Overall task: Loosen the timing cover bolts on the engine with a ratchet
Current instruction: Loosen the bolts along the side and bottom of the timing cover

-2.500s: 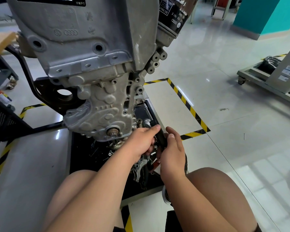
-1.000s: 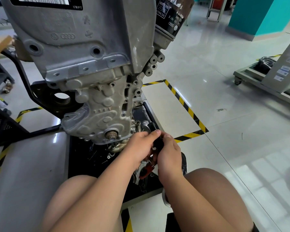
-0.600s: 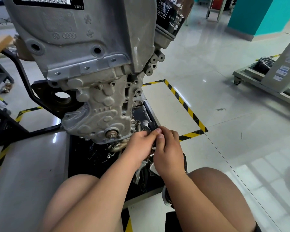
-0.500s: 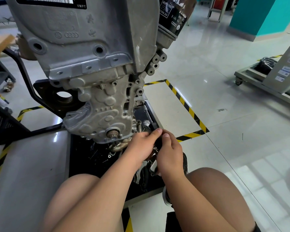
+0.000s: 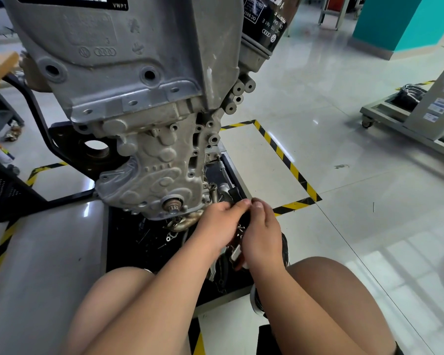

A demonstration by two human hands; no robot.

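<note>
The grey engine hangs on a stand with its cast timing cover (image 5: 154, 175) facing me and the crank sprocket (image 5: 173, 204) at its lower edge. Low at the cover's right corner, both hands meet around a black-handled ratchet (image 5: 235, 193). Only the ratchet's upper end shows above my fingertips. My left hand (image 5: 219, 224) curls round it from the left. My right hand (image 5: 263, 235) grips the handle from the right, its thumb tip touching the left fingertips. The bolt under the tool is hidden.
A black oil filter (image 5: 264, 26) sticks out at the upper right of the engine. Under the engine lies a black tray (image 5: 128, 239) with loose small parts. Yellow-black floor tape (image 5: 287, 162) runs to the right, a wheeled cart (image 5: 408, 116) stands far right. My bare knees fill the foreground.
My hands have drawn closer together around the ratchet, hiding most of its black handle. They stay at the same corner of the cover.
</note>
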